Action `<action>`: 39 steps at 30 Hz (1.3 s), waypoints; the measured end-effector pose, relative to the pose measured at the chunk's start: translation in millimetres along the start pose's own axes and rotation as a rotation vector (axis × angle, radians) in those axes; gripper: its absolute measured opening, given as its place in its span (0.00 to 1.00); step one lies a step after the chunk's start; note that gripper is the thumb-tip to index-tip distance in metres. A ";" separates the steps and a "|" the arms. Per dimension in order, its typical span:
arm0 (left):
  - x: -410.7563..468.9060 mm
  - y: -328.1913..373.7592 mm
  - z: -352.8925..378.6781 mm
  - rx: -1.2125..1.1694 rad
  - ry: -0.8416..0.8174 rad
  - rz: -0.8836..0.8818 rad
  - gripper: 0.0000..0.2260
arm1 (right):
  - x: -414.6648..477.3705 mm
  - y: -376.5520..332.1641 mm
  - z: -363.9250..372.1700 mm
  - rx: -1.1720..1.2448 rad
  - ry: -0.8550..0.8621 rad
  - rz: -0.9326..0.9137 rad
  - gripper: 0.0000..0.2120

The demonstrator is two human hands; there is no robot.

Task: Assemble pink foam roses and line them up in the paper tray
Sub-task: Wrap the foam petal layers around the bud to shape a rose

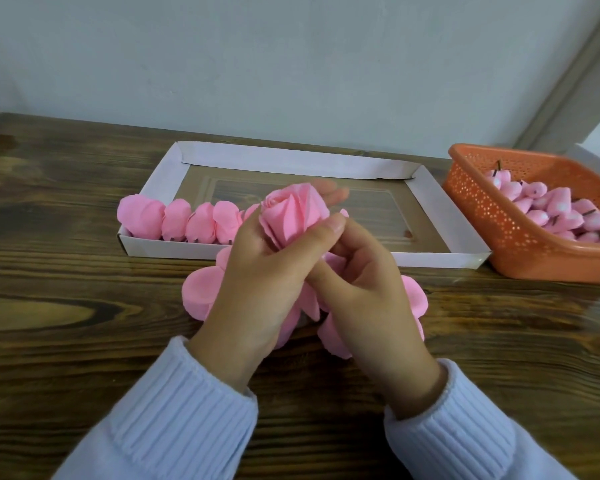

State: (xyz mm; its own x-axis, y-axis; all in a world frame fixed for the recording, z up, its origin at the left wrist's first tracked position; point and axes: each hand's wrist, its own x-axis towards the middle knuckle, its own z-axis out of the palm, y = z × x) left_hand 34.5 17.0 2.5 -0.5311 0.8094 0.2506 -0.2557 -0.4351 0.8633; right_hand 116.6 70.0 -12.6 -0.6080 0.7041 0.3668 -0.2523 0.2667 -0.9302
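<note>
While clamping the left hand (257, 271) round the rose (291, 216) and pinching its outer petal with the right hand (364, 289), over the near wall of the paper tray (291, 161), probably wrapping mid-assembly: keeping the base tight, smoothing each layer evenly. Counting outward: loose petals (198, 292) under the hands, number unclear; five finished roses (175, 220) showing along the tray's near-left wall; one orange basket (482, 209) right of the tray, buds (561, 216) heaped beyond counting.

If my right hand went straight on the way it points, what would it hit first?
Likely the paper tray, at its far wall: the right hand, gripping the rose, points over its bare middle; depth unclear.
</note>
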 end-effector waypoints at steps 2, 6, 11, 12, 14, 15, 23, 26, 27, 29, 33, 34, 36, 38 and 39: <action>0.7 1.7 -2.3 -0.020 -0.031 -0.010 0.09 | -0.5 -1.8 0.3 0.024 -0.043 0.000 0.09; 3.4 6.7 -11.1 0.010 -0.139 -0.060 0.08 | -0.2 -6.2 -0.9 0.143 -0.165 0.030 0.10; 4.5 14.9 -17.3 0.026 -0.289 -0.102 0.15 | 0.8 -9.6 -3.6 0.297 -0.218 0.121 0.09; 4.5 16.3 -17.2 0.027 -0.305 -0.096 0.14 | 0.7 -9.8 -4.3 0.326 -0.223 0.132 0.08; 4.2 16.4 -15.7 0.045 -0.291 -0.072 0.10 | 0.6 -10.1 -4.7 0.361 -0.246 0.154 0.08; 3.7 15.8 -14.8 0.044 -0.259 -0.076 0.10 | 1.0 -10.0 -4.5 0.364 -0.250 0.171 0.10; 11.1 4.9 -15.7 0.092 0.203 -0.009 0.17 | 3.2 -8.3 -7.7 0.018 -0.064 0.253 0.07; 12.7 3.4 -15.8 0.040 0.287 0.016 0.18 | 3.1 -9.3 -11.7 -0.061 -0.044 0.235 0.02; 12.1 2.8 -15.8 0.045 0.304 0.016 0.19 | 2.7 -9.9 -12.4 -0.086 -0.028 0.213 0.01; 11.4 0.2 -15.6 0.081 0.331 0.002 0.20 | 1.2 -10.1 -12.2 -0.195 0.034 0.111 0.02; 9.2 -1.6 -11.3 0.142 0.289 -0.033 0.17 | -3.2 -10.9 -6.0 -0.436 0.177 -0.162 0.05; 8.9 -2.2 -10.1 0.138 0.276 -0.043 0.16 | -4.5 -11.7 -4.7 -0.463 0.204 -0.210 0.06; 8.3 -3.7 -8.9 0.183 0.271 -0.069 0.15 | -5.2 -13.1 -2.5 -0.497 0.242 -0.266 0.05; 7.5 -5.1 -8.1 0.252 0.255 -0.084 0.19 | -4.7 -13.4 -2.1 -0.516 0.269 -0.289 0.06; 6.7 -5.5 -7.1 0.271 0.241 -0.086 0.20 | -4.5 -13.2 -2.7 -0.529 0.284 -0.291 0.07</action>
State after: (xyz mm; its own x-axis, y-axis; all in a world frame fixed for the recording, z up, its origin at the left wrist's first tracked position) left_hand 26.6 22.1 -3.7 -0.7003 0.7082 0.0896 -0.1015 -0.2230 0.9695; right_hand 124.6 65.1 -1.9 -0.3307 0.6816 0.6527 0.0718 0.7078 -0.7028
